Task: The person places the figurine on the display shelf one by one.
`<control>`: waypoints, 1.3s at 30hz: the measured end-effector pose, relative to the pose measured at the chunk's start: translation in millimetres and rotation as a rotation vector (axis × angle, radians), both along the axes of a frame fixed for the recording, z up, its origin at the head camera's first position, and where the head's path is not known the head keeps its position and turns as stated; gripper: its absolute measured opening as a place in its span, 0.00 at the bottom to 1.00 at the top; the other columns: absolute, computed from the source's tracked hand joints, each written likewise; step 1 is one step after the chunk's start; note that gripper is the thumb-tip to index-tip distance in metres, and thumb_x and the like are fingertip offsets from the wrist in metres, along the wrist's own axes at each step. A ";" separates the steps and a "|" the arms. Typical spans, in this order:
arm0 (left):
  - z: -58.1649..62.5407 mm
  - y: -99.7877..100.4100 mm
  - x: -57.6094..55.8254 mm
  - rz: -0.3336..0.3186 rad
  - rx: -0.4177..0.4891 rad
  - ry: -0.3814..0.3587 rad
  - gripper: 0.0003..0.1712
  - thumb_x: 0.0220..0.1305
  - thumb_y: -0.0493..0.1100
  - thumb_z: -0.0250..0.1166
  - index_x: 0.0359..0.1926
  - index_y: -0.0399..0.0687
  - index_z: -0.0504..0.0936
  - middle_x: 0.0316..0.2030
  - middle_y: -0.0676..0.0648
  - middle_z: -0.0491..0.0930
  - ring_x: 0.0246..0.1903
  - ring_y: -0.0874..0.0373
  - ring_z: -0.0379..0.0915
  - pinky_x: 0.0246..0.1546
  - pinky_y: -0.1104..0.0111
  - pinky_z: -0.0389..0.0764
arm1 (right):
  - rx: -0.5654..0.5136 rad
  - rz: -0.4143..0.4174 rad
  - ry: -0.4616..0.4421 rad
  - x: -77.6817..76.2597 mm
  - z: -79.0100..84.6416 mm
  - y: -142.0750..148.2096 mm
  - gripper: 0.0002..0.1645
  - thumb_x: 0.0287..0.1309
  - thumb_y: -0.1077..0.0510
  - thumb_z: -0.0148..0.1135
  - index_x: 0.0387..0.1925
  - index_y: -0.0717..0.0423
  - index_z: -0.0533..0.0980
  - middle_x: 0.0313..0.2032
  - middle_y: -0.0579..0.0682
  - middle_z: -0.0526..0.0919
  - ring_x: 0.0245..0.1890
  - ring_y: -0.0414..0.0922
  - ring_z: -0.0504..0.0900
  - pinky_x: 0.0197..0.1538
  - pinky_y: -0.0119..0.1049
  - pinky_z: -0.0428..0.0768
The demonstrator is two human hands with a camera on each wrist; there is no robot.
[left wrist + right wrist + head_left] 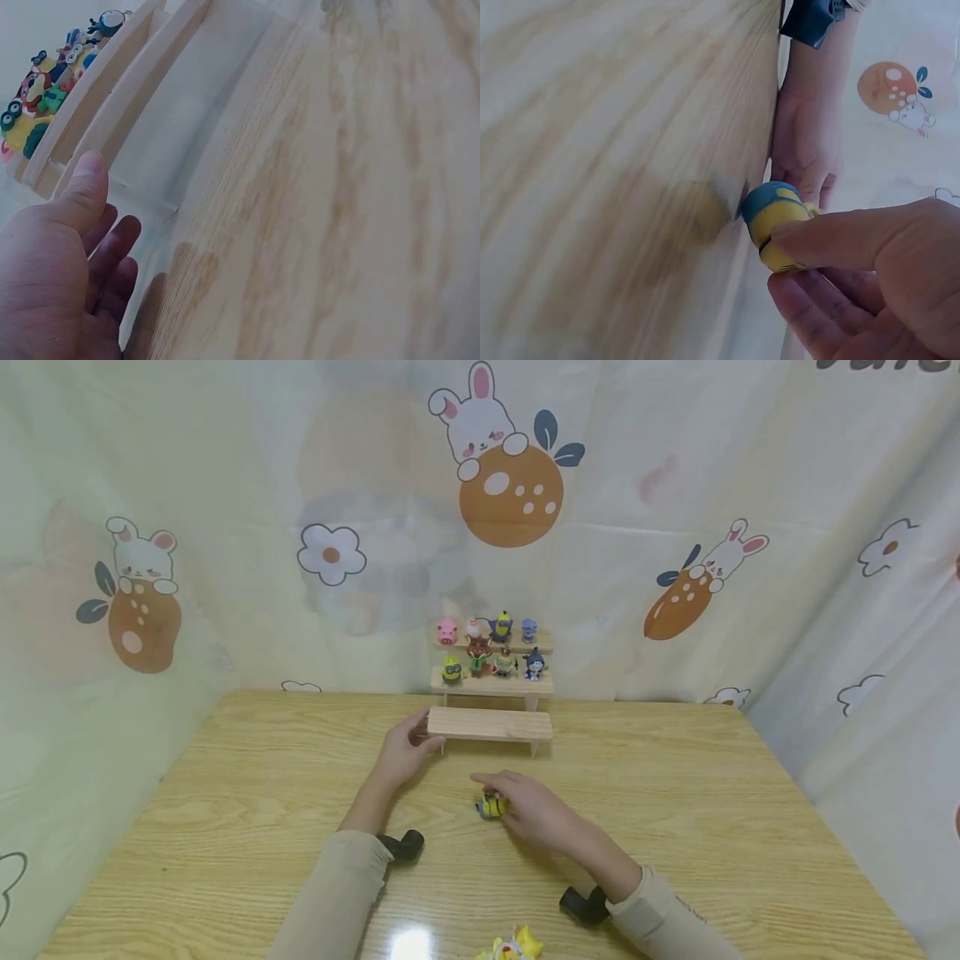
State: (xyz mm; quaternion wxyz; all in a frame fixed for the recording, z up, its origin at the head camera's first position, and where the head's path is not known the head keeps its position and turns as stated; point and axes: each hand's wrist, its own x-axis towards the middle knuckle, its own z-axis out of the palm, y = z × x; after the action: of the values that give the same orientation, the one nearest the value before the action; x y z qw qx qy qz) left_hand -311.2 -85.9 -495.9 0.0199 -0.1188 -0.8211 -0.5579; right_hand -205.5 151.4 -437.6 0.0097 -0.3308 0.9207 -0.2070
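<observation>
My right hand (538, 810) pinches a small yellow-and-blue minion figure (776, 225) between thumb and fingers, close to the tabletop. The figure lies tilted, its blue end pointing left in the head view. My left hand (401, 752) holds the left end of the lowest step of a wooden display shelf (489, 724). In the left wrist view the thumb (88, 187) touches that step's edge, the lower fingers loosely curled beneath; the index finger is mostly hidden. Figures stand on the two upper steps, including a pink pig (447, 631) and a goggled yellow figure (452, 670).
The wood-grain table (675, 810) spreads around the shelf. Near the table's front, yellow toy pieces (510, 946) are partly cut off by the frame. A printed curtain (375, 635) hangs behind the shelf. Black wrist mounts (585, 906) sit at both sleeves.
</observation>
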 end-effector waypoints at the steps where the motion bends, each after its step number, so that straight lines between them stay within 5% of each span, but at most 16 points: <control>1: -0.1 0.1 -0.3 0.000 0.002 0.000 0.39 0.59 0.48 0.68 0.68 0.41 0.64 0.51 0.38 0.79 0.49 0.47 0.77 0.54 0.56 0.78 | -0.002 0.001 -0.005 -0.8 -0.2 0.4 0.41 0.46 0.75 0.62 0.64 0.55 0.67 0.48 0.51 0.82 0.50 0.48 0.80 0.55 0.41 0.80; 12: -0.1 0.1 -1.3 -0.001 0.004 0.010 0.38 0.59 0.46 0.68 0.68 0.40 0.64 0.51 0.38 0.79 0.48 0.48 0.78 0.53 0.57 0.78 | -0.010 -0.015 -0.058 -8.1 -8.2 8.3 0.43 0.48 0.73 0.64 0.66 0.51 0.65 0.51 0.51 0.78 0.51 0.47 0.78 0.54 0.40 0.80; 19: 1.5 1.5 -1.0 0.002 0.000 0.015 0.38 0.59 0.45 0.68 0.67 0.39 0.65 0.51 0.38 0.79 0.48 0.48 0.78 0.53 0.57 0.78 | -0.093 -0.122 -0.106 -8.4 -10.5 9.3 0.41 0.49 0.59 0.72 0.65 0.57 0.66 0.50 0.54 0.78 0.47 0.46 0.79 0.50 0.40 0.81; 27: 1.8 1.3 -1.0 0.009 0.007 -0.009 0.38 0.58 0.45 0.68 0.67 0.41 0.65 0.50 0.38 0.80 0.47 0.48 0.78 0.52 0.58 0.78 | -0.056 -0.265 -0.081 -13.0 -20.5 8.5 0.21 0.51 0.49 0.70 0.42 0.60 0.81 0.29 0.44 0.81 0.30 0.36 0.77 0.34 0.30 0.78; 30: 0.8 0.9 -1.3 0.003 0.012 -0.022 0.39 0.58 0.46 0.68 0.68 0.41 0.64 0.51 0.40 0.79 0.48 0.49 0.78 0.50 0.60 0.80 | -0.072 -0.270 -0.097 -13.2 -21.3 7.9 0.15 0.51 0.50 0.70 0.36 0.56 0.80 0.26 0.41 0.80 0.27 0.34 0.76 0.30 0.27 0.76; 39: -0.6 0.2 -0.1 0.000 0.010 -0.032 0.40 0.59 0.48 0.67 0.69 0.42 0.62 0.54 0.40 0.77 0.49 0.50 0.78 0.49 0.60 0.81 | -0.141 -0.241 -0.163 -10.6 -17.4 6.4 0.13 0.53 0.60 0.69 0.41 0.52 0.78 0.38 0.47 0.84 0.35 0.40 0.82 0.39 0.34 0.81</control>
State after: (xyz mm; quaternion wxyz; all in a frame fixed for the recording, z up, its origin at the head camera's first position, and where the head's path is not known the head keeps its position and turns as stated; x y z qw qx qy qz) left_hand -311.3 -85.7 -496.5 0.0073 -0.1098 -0.8184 -0.5640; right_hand -216.2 157.8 -455.0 0.0359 -0.1997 0.9331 -0.2969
